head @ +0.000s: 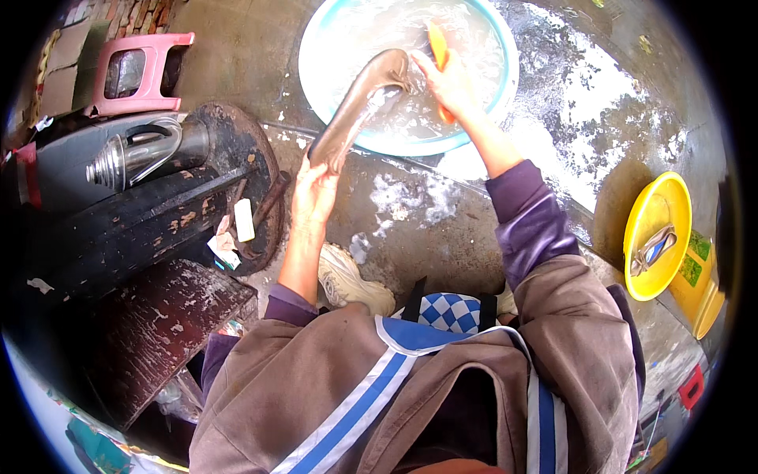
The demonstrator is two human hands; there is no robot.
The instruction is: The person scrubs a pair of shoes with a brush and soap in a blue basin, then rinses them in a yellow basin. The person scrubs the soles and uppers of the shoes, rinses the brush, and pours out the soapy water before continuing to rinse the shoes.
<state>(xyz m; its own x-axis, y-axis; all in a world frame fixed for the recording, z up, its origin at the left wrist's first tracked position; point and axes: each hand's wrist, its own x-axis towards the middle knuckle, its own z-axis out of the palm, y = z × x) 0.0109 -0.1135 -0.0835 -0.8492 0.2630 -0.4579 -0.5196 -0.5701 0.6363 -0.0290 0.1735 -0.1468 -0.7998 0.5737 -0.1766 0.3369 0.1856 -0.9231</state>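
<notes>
A wet brown flat shoe (355, 106) is tilted over the near left rim of a wide blue-rimmed basin (408, 146). My left hand (314, 186) grips one end of the shoe from below. Inside the basin is cloudy water. Above that water my right hand (450, 83) holds an orange-backed object (437, 46), possibly a scrubbing brush; its underside is mostly hidden. The fingers of my right hand are close to the far end of the shoe, with a small gap between them.
To the right, a yellow basin (657, 237) with another shoe (654, 250) inside leans by a yellow container (699, 290). At left are a pink plastic stool (142, 74), a metal thermos flask (148, 148), a black rusty stand (237, 178) and a worn wooden board (172, 320). The concrete floor (349, 207) is wet.
</notes>
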